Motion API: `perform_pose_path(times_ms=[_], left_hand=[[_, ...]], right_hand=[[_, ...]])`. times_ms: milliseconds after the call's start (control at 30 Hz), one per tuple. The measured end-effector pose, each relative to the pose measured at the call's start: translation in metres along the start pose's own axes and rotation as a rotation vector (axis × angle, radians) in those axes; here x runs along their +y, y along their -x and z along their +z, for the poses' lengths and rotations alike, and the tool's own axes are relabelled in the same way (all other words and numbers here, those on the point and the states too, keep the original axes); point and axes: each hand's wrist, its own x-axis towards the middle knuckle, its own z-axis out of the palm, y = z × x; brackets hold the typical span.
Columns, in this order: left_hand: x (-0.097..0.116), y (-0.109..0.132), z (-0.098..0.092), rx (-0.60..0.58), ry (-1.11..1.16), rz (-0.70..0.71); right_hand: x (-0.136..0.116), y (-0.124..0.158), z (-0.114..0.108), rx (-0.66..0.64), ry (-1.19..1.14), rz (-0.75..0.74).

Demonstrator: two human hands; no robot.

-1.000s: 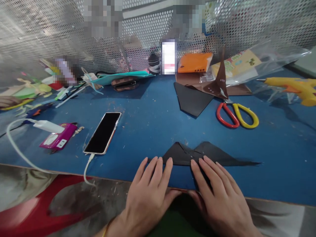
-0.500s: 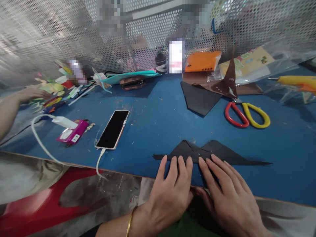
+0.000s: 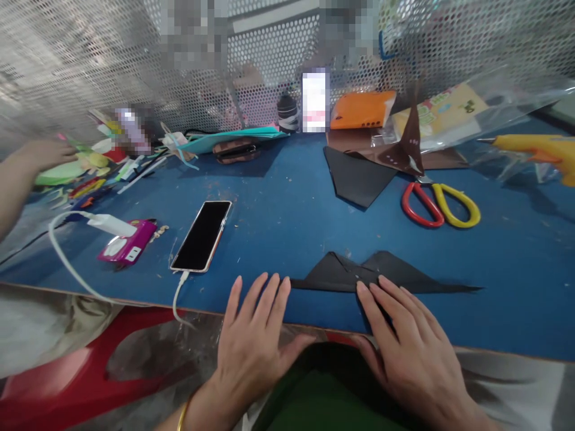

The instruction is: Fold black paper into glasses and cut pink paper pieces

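Black folded paper shape (image 3: 395, 275) lies flat near the front edge of the blue worktop (image 3: 287, 203). Its lower middle is hidden under the right hand (image 3: 413, 353), which presses flat with fingers extended. The left hand (image 3: 251, 347) rests flat and unclenched, just beside the paper's left tip; whether they touch is unclear.

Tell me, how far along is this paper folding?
Done: the black folded paper shape shows two creased, pointed wings. In hand: the right hand presses its middle; the left hand lies flat beside it. Left: a second black paper sheet lies apart by the red-and-yellow scissors.
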Motion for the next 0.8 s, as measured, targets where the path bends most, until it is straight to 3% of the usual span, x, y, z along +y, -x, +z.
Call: perform_pose_path(times_ms=[167, 333, 467, 567, 667, 800], left_hand=[[-0.013, -0.009, 0.001, 0.109, 0.147, -0.100], [-0.012, -0.035, 0.001, 0.092, 0.226, -0.119], [0.007, -0.048, 0.004, 0.086, 0.243, 0.080], [0.029, -0.048, 0.012, 0.002, 0.219, 0.218], [0.045, -0.042, 0.021, -0.029, 0.088, 0.218], [0.050, -0.037, 0.024, -0.039, 0.053, 0.186]], right_hand=[[-0.001, -0.004, -0.002, -0.005, -0.025, 0.016], [0.001, -0.021, -0.010, 0.008, -0.057, 0.041], [0.003, -0.030, -0.014, -0.015, -0.048, 0.014], [0.000, -0.025, -0.014, -0.029, -0.039, 0.019], [-0.004, -0.015, -0.012, -0.013, -0.049, 0.061], [-0.003, -0.010, -0.011, -0.017, -0.048, 0.089]])
